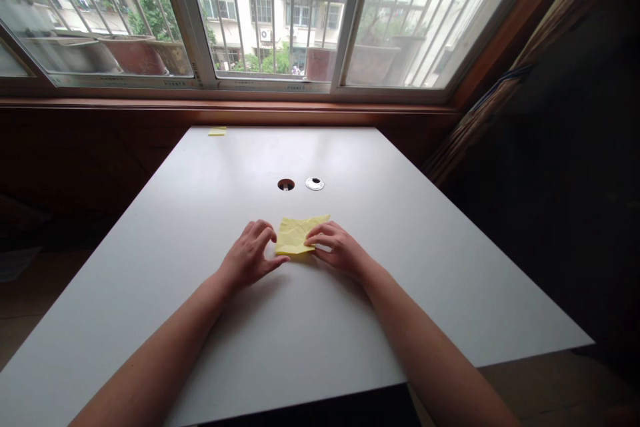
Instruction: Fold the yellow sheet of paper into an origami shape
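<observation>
A creased yellow sheet of paper [294,233] lies in front of me near the middle of the white table. My right hand [336,246] has its right side between thumb and fingers, with the thumb partly hidden under the lower edge. At the sheet's left side is my left hand [255,252], fingers curled and thumb stretched out toward the near edge. A gap shows between that thumb and the fingers, and nothing is held in them.
The white table [300,347] runs up to a wooden sill [250,107] under barred windows. Beyond the paper are a round hole [286,185] and a round metal-rimmed grommet [315,183]. Yellow sticky notes [217,131] lie at the far left edge. A curtain [500,93] hangs on the right.
</observation>
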`<state>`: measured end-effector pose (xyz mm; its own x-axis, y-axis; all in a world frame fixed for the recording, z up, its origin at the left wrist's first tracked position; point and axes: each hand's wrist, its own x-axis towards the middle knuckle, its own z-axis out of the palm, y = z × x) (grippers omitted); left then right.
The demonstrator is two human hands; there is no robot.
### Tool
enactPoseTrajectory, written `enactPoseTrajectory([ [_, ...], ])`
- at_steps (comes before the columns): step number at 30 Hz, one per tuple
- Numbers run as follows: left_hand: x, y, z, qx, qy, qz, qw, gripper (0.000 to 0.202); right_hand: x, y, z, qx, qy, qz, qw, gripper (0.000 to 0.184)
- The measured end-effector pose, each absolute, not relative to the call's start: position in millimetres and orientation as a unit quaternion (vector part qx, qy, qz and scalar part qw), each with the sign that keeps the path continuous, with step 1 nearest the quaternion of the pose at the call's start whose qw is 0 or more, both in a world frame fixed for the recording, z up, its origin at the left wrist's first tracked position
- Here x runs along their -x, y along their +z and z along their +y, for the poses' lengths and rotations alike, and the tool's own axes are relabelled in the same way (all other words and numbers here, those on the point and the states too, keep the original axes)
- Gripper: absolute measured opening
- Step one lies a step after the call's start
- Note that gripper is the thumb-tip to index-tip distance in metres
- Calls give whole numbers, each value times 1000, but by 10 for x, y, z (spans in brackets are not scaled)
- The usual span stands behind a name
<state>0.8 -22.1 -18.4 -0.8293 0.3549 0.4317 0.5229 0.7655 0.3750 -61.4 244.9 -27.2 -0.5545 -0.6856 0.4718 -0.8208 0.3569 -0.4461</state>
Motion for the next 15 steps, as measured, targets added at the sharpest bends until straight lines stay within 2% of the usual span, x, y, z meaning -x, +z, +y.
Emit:
enactPoseTrajectory([
  [2,-16,-187,-209,255,-235,-922,174,32,620,-272,2444,-462,332,-816,105,10],
  [7,-9,-226,-174,312,-234,-914,111,11,641,-299,2417,-449,337,-821,106,9],
  [15,-16,-242,-110,285,-276,-913,99,5,626,-371,2353,-380,354,-850,81,7],
])
